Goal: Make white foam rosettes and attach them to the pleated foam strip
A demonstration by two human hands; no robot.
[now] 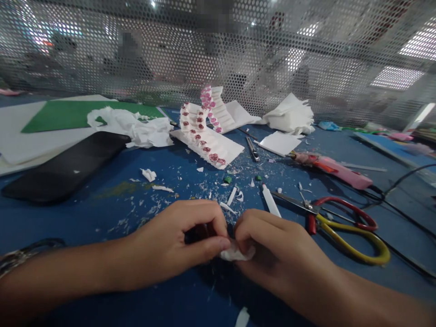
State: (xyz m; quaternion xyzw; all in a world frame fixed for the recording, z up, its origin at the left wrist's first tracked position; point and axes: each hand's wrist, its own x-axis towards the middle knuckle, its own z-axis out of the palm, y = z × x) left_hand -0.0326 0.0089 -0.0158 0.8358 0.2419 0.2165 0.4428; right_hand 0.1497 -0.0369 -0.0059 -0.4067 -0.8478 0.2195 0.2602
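A small crumpled white piece (236,251), like tissue or thin paper, is pinched between both hands low in the middle of the view. My left hand (190,240) has its thumb and fingertips closed on the left end. Curled fingers of my right hand (275,250) press on the right end and hide part of it. Just beyond the hands lie white paper scraps (232,196) and a white marker-like stick (270,200) with a dark red tip. Scissors (309,209) with one red and one yellow handle rest beside my right hand.
Pleated white strips with pink and dark red dots (204,136) stand behind. Left are a black phone-like slab (68,170), crumpled tissue (132,126) and a green sheet (64,113). Right are a cutter knife (252,149), a pink-wrapped corded tool (334,170) and folded white tissue (289,116). Perforated metal (190,59) rises behind.
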